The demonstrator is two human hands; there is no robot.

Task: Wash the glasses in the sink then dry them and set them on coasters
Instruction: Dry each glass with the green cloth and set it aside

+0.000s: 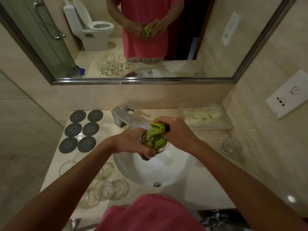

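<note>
Over the white sink basin (168, 170) my left hand (131, 142) grips a clear glass (147, 155), mostly hidden by my fingers. A green cloth (155, 136) is stuffed into the glass, and my right hand (179, 132) grips the cloth's upper end. Several clear glasses (103, 189) stand on the counter left of the basin, and one more glass (231, 145) stands at the right. Several dark round coasters (81, 129) lie in two rows at the back left, with nothing on them.
A chrome tap (123, 117) stands behind the basin. At the back right sits a clear tray (205, 119) of sachets. A mirror (133, 39) covers the back wall, and a socket plate (288, 95) is on the right wall. The counter's front edge is at my waist.
</note>
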